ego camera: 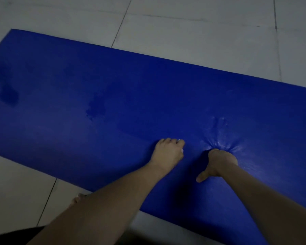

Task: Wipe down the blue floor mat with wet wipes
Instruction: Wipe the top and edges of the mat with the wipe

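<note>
Blue mat [113, 82] puckers under right hand [217, 162], grip unclear; left hand [169, 152] clutches white wipe [182, 150].

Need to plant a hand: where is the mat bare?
Bare: mat left of the left hand, apart from two dark patches; also its far strip, up to the tiled floor. Crowded: near middle, where the left hand grips a white wipe beside the right hand, which puckers the mat.

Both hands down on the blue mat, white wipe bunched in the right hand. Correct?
Not quite. In the head view the white wipe peeks out of the curled left hand; the right hand shows none. Both hands are indeed down on the blue mat.
</note>
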`<state>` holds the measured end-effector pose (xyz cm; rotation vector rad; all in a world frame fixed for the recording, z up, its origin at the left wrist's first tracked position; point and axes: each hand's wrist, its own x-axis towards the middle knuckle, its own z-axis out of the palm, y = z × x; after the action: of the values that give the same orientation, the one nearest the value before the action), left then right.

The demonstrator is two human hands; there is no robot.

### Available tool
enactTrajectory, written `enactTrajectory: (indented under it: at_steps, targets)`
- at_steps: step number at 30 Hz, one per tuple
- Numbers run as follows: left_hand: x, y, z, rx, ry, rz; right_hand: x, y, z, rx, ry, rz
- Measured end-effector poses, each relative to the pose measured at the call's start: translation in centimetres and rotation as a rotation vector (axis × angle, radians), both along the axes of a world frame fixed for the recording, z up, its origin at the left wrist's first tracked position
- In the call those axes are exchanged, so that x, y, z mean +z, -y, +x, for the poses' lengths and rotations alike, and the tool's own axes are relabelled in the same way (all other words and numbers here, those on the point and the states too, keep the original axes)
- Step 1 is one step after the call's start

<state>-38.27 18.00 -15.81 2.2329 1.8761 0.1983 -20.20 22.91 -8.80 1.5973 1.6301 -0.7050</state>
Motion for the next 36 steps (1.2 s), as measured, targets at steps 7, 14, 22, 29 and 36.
enactTrajectory:
  at_steps: [7,14,22,29,36]
  targets:
    - [0.5,0.4,-14.8,0.397,-0.091,-0.045,0.1,-0.1,0.0,0.010,-0.002,0.014]
    - [0.5,0.9,-13.4,0.650,0.068,-0.046,0.3,0.1,-0.2,0.033,-0.016,0.031]
    - [0.7,3.4,1.8,0.251,0.111,-0.057,0.0,0.5,0.2,0.060,-0.017,0.068]
    - [-0.4,4.2,5.1,-0.110,0.025,-0.026,-0.7,0.3,0.3,0.045,0.012,0.056]
    - [-0.3,3.0,-7.3,0.161,-0.076,0.048,-0.2,0.1,0.4,0.065,0.003,0.018]
